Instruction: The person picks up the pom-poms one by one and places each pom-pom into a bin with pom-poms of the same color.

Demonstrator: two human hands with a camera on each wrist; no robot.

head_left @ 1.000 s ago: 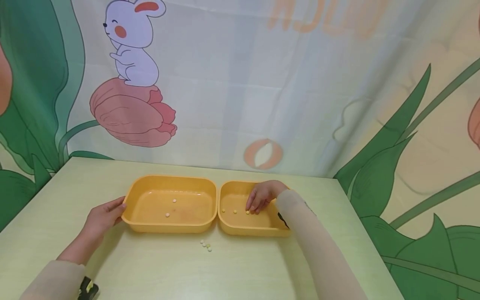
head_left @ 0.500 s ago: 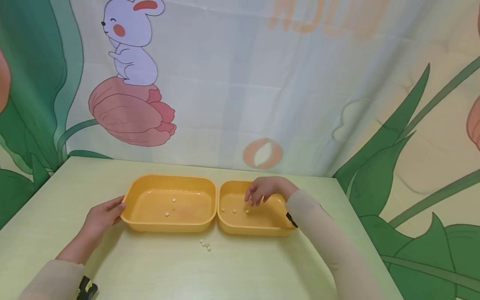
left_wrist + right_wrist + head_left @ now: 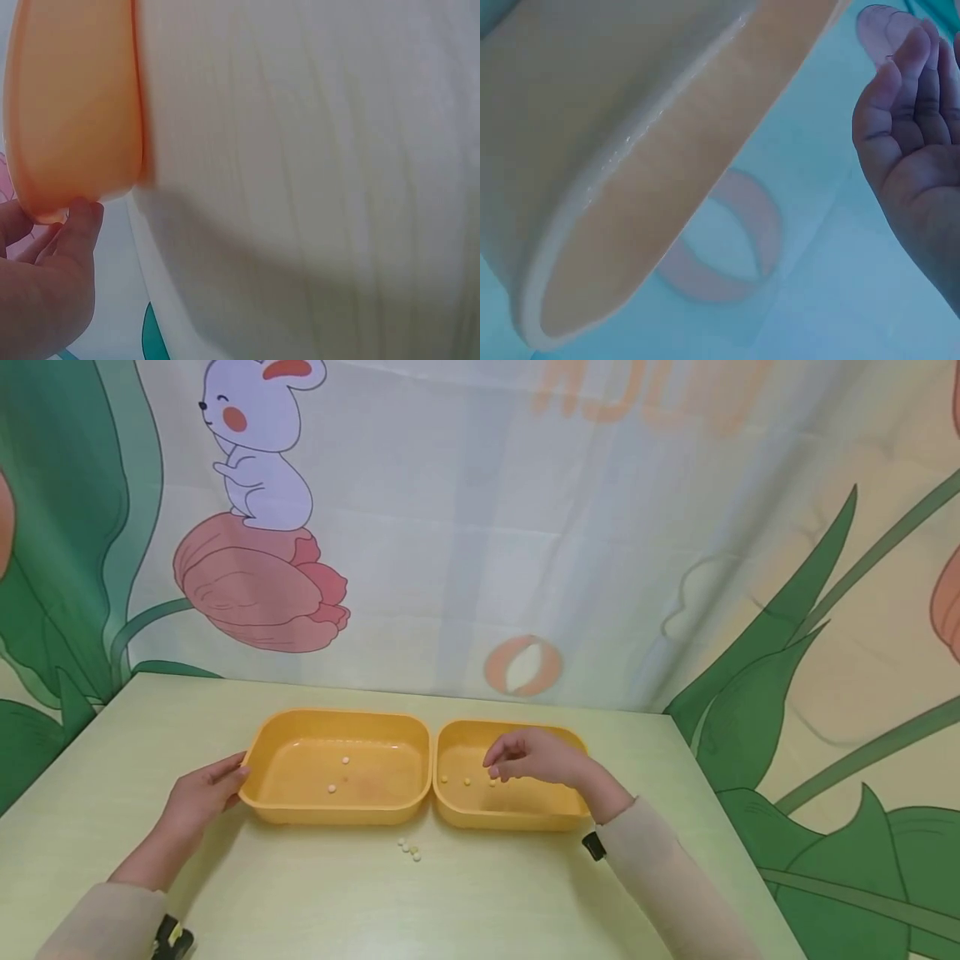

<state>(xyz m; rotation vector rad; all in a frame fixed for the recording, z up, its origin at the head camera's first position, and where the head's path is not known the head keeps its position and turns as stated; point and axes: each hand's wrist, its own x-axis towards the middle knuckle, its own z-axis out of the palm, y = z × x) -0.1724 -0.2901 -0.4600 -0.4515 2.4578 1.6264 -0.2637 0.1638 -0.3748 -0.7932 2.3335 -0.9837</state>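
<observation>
Two yellow plastic trays stand side by side on the table. At the left end of the larger tray (image 3: 337,815), my left hand (image 3: 201,797) holds the rim with thumb and fingers. The left wrist view shows the fingertips (image 3: 85,212) against the tray's end. Two pale round beads (image 3: 346,761) lie apart inside that tray. Over the smaller tray (image 3: 510,820) hovers my right hand (image 3: 540,757), fingers loosely bent, with nothing visible in it. In the right wrist view its palm (image 3: 922,161) faces the camera. Beneath it, yellow beads (image 3: 467,782) lie in a row on the tray's floor.
A small cluster of white and yellowish beads (image 3: 409,848) lies on the pale table (image 3: 480,902) in front of the trays. Behind the table hangs a printed cloth (image 3: 420,527) with a rabbit and flowers.
My right hand has lifted off the row of yellow beads, with its wrist and forearm swinging right and toward me. The left hand keeps its place on the larger tray.
</observation>
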